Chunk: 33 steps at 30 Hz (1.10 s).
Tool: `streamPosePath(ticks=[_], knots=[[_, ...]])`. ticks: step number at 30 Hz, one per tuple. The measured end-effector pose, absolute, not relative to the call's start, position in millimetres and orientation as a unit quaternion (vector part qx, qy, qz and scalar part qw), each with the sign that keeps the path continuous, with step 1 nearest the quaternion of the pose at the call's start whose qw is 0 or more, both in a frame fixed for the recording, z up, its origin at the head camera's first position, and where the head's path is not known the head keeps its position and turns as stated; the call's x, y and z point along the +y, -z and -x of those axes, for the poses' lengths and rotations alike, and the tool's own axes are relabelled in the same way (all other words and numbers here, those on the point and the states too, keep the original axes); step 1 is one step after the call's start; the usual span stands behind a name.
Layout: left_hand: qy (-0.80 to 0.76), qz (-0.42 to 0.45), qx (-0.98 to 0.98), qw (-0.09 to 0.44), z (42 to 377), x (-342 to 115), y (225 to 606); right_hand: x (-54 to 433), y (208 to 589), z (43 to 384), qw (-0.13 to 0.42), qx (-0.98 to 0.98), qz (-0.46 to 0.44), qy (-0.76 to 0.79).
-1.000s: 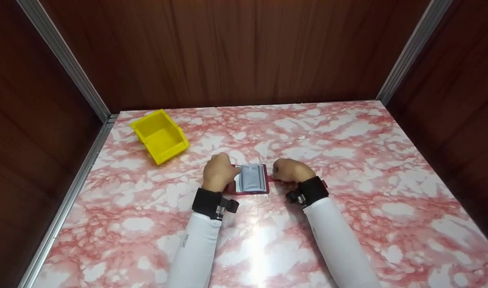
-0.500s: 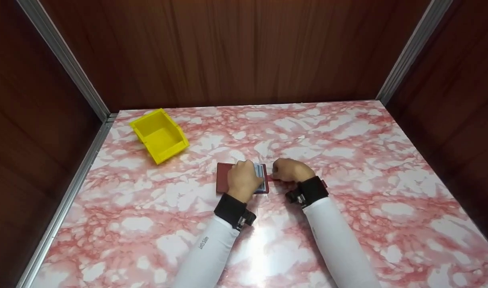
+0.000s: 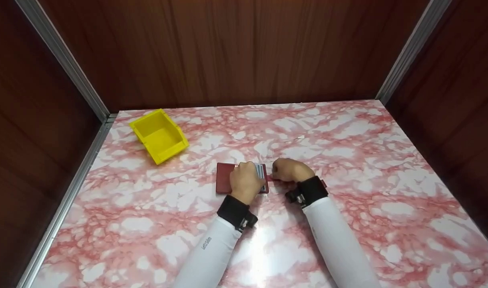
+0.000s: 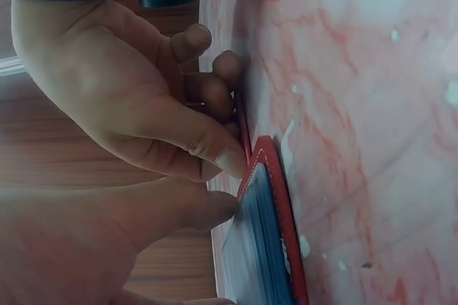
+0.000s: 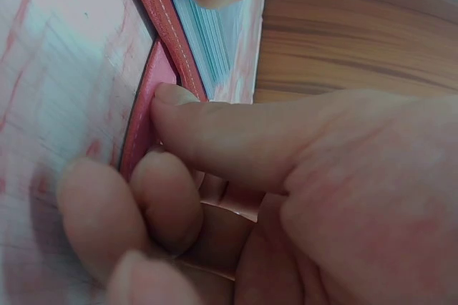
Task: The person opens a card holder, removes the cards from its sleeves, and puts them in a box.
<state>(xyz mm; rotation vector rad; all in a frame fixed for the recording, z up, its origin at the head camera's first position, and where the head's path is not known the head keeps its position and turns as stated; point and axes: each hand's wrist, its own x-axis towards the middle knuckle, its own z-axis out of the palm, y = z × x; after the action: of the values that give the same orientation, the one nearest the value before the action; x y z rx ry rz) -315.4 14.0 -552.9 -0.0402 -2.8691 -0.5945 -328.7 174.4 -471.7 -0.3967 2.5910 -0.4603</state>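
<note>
A dark red card holder [image 3: 224, 178] lies opened flat on the table in the head view, its clear plastic sleeves [image 5: 204, 40] stacked on the right half. My left hand [image 3: 245, 182] is over the sleeves with curled fingers and holds them, the thumb at their right edge; its palm hides most of the stack. A short red strap [image 5: 149, 97] comes out from the holder's right edge. My right hand [image 3: 292, 170] pinches this strap, the thumb on top and fingers curled beneath. White stitching runs along the red border [image 4: 283, 212] in the left wrist view.
A yellow bin [image 3: 160, 136] stands at the back left of the pink-and-white marbled table [image 3: 347, 160]. Dark wood-grain panels [image 3: 244, 52] close in the back and both sides, with grey metal posts [image 3: 64, 60] in the corners.
My left hand has moved right from the holder's left side onto the sleeves, uncovering the red left cover. Over the last half second it shifted slightly further right. My right hand stays on the strap.
</note>
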Motion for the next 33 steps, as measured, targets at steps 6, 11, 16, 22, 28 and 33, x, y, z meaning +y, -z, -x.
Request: streamPosePath(ticks=[6, 11, 16, 22, 28, 33], knots=[[0.239, 0.017, -0.968, 0.077, 313.2, 5.3, 541.8, 172.2, 471.3, 328.8, 0.192, 0.956, 0.158, 0.155], [0.269, 0.006, -0.962, 0.043, 309.3, -16.5, 511.1, 168.7, 467.6, 329.3, 0.096, 0.956, 0.209, 0.181], [0.254, -0.013, -0.965, 0.07, 340.4, -47.8, 543.0, 161.7, 466.5, 328.7, 0.051, 0.949, 0.253, 0.181], [0.247, -0.031, -0.969, -0.002, 361.0, -72.5, 564.8, 155.7, 471.1, 326.1, 0.051, 0.952, 0.252, 0.168], [0.261, -0.052, -0.963, -0.034, 362.1, -74.4, 559.6, 152.8, 472.8, 325.6, 0.049, 0.949, 0.269, 0.159], [0.272, -0.062, -0.959, -0.045, 360.2, -74.7, 553.3, 152.1, 474.3, 325.5, 0.037, 0.944, 0.286, 0.161]])
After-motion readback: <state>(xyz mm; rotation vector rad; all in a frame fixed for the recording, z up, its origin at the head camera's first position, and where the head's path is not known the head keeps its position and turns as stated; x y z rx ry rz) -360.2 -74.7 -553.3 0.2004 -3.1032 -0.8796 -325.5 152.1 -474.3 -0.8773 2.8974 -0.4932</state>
